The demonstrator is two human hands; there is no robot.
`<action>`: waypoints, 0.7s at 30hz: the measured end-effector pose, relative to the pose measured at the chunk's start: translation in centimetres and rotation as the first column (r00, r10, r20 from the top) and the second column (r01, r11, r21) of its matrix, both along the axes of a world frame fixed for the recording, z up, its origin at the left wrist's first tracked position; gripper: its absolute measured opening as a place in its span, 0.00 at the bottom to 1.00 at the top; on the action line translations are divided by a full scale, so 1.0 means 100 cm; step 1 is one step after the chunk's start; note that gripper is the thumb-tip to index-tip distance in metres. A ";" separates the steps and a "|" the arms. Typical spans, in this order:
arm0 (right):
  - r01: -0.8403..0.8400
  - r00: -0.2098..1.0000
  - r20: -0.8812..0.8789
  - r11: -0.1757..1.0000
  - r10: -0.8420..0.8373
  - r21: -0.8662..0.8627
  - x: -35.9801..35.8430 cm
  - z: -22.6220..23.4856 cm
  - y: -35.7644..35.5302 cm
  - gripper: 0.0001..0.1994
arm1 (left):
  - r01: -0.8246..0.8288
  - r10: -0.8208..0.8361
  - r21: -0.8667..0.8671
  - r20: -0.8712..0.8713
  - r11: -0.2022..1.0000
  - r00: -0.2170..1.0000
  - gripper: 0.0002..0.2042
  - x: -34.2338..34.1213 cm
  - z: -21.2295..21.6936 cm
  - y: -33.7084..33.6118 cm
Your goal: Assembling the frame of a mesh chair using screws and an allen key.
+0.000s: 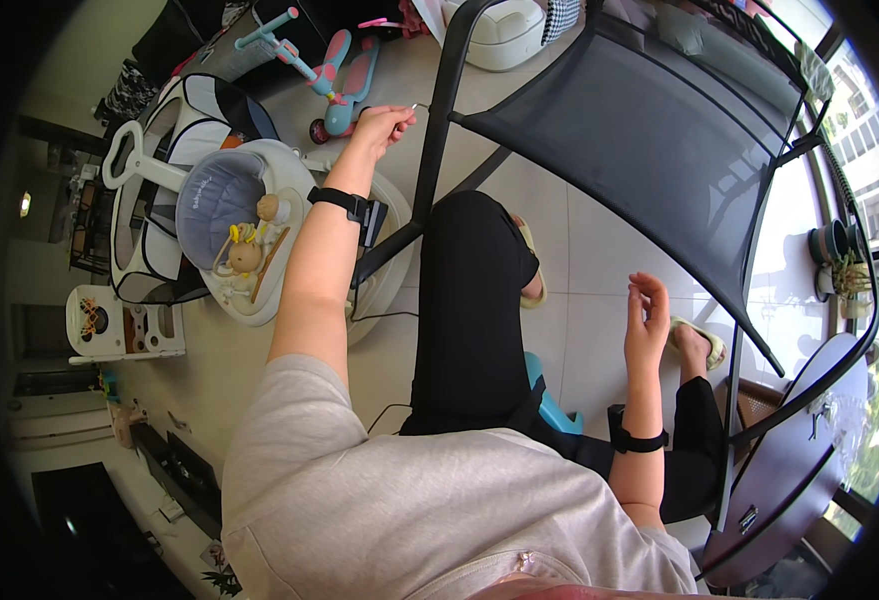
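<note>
The head view looks down on a seated person in a grey shirt and black trousers, working at a folding chair (659, 150) with a black mesh seat and a dark metal frame; every place below is given against that chair. The left hand (384, 125) is raised to the chair's left frame tube, its fingers pinched narrowly on a small thin metal piece (415, 106) whose tip sits just beside the tube; whether it is a screw, a pin or a slim tool is too small to tell. The right hand (647, 320) hangs below the mesh panel, near its lower edge, fingers loosely curled and holding nothing, touching neither mesh nor frame. Both wrists carry black bands.

As a judgement, the work seems to be in an early or middle stage: the metal piece is in hand but not seated in the frame, and the chair lies tilted, not set upright.

To the left of the chair stands a white baby walker (244, 225) with a grey seat and small toys; beyond it, left of the chair's top, lies a pink and teal scooter (339, 75). Right of the chair, potted plants (839, 255) stand by a window.
</note>
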State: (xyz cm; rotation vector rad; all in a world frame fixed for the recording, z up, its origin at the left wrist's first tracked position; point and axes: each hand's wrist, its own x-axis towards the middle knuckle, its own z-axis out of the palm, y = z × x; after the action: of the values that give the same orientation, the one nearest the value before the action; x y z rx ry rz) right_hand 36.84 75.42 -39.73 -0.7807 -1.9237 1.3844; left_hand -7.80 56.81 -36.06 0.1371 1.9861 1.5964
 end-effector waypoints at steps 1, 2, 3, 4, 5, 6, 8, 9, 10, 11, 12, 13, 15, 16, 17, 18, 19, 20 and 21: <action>0.005 1.000 -0.002 1.000 -0.005 -0.004 0.000 -0.001 0.000 0.08 | -0.001 0.001 0.000 0.000 1.000 1.000 0.08 -0.001 -0.001 -0.001; 0.003 1.000 -0.002 1.000 -0.003 -0.004 0.001 -0.001 0.001 0.08 | 0.014 -0.014 -0.006 0.020 1.000 1.000 0.08 -0.003 -0.002 -0.002; 0.006 1.000 0.000 1.000 -0.006 0.000 0.001 -0.001 0.001 0.07 | 0.029 -0.028 -0.011 0.039 1.000 0.999 0.08 -0.005 -0.004 -0.003; 0.010 1.000 0.004 1.000 -0.010 0.003 0.002 -0.001 0.001 0.07 | 0.030 -0.029 -0.012 0.040 0.999 0.999 0.08 -0.004 -0.003 -0.003; 0.011 1.000 0.005 1.000 -0.011 0.002 0.002 -0.002 0.002 0.07 | 0.045 -0.045 0.002 0.050 0.999 0.998 0.07 -0.003 -0.002 -0.003; 0.014 1.000 0.005 1.000 -0.014 0.000 0.002 -0.003 0.003 0.07 | 0.060 -0.061 0.017 0.059 0.998 0.996 0.07 -0.003 -0.002 -0.003; 0.015 1.000 0.007 1.000 -0.015 -0.002 0.002 -0.005 0.003 0.07 | 0.110 -0.108 -0.017 0.076 0.994 0.991 0.06 -0.004 -0.003 -0.002; 0.014 1.000 0.010 1.000 -0.014 -0.002 0.002 -0.005 0.004 0.07 | 0.161 -0.156 -0.049 0.094 0.986 0.983 0.06 -0.005 -0.004 -0.002; 0.013 1.000 0.014 1.000 -0.013 -0.003 0.002 -0.005 0.004 0.07 | 0.161 -0.156 -0.049 0.097 0.986 0.983 0.06 -0.004 -0.004 0.001; 0.013 1.000 0.018 1.000 -0.013 -0.002 0.001 -0.004 0.004 0.07 | 0.173 -0.170 -0.030 0.086 0.985 0.982 0.06 -0.003 -0.003 0.004; 0.013 1.000 0.025 1.000 -0.013 0.008 0.000 -0.003 0.004 0.07 | 0.185 -0.183 -0.011 0.076 0.983 0.980 0.06 -0.003 -0.001 0.006; 0.011 0.999 0.034 1.000 -0.012 0.019 0.000 -0.002 0.005 0.07 | 0.183 -0.182 -0.009 0.080 0.983 0.980 0.06 0.000 0.005 0.007; 0.012 0.999 0.040 1.000 -0.013 0.024 0.000 -0.001 0.006 0.07 | 0.148 -0.150 -0.041 -0.043 0.988 0.988 0.06 0.003 0.019 0.010; 0.015 0.999 0.041 0.999 -0.016 0.029 0.000 0.000 0.006 0.07 | 0.149 -0.156 -0.077 -0.093 0.986 0.983 0.07 -0.001 0.019 0.009; 0.013 0.999 0.042 0.999 -0.014 0.032 -0.001 0.001 0.007 0.07 | 0.147 -0.154 -0.073 -0.092 0.986 0.984 0.07 -0.002 0.019 0.006; 0.006 0.999 0.037 0.999 -0.008 0.040 -0.002 0.001 0.007 0.08 | 0.139 -0.152 -0.112 -0.119 0.984 0.981 0.08 -0.002 0.019 0.001; 0.002 0.999 0.034 0.999 -0.003 0.048 -0.004 0.003 0.007 0.08 | 0.132 -0.154 -0.150 -0.145 0.980 0.977 0.09 -0.001 0.018 -0.002; 0.001 0.999 0.037 0.999 -0.003 0.052 -0.008 0.006 0.007 0.08 | 0.132 -0.152 -0.145 -0.143 0.981 0.978 0.09 0.000 0.018 -0.006; -0.027 0.998 0.058 0.993 0.020 0.117 -0.016 0.012 0.006 0.08 | 0.150 -0.171 -0.161 -0.125 0.975 0.977 0.09 0.000 0.019 -0.010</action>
State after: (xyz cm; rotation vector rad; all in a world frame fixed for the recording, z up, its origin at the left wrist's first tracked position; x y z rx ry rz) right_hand 35.21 76.07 -38.51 -0.7503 -2.0444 1.2618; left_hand -7.81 55.79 -34.21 0.3487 2.1335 1.3616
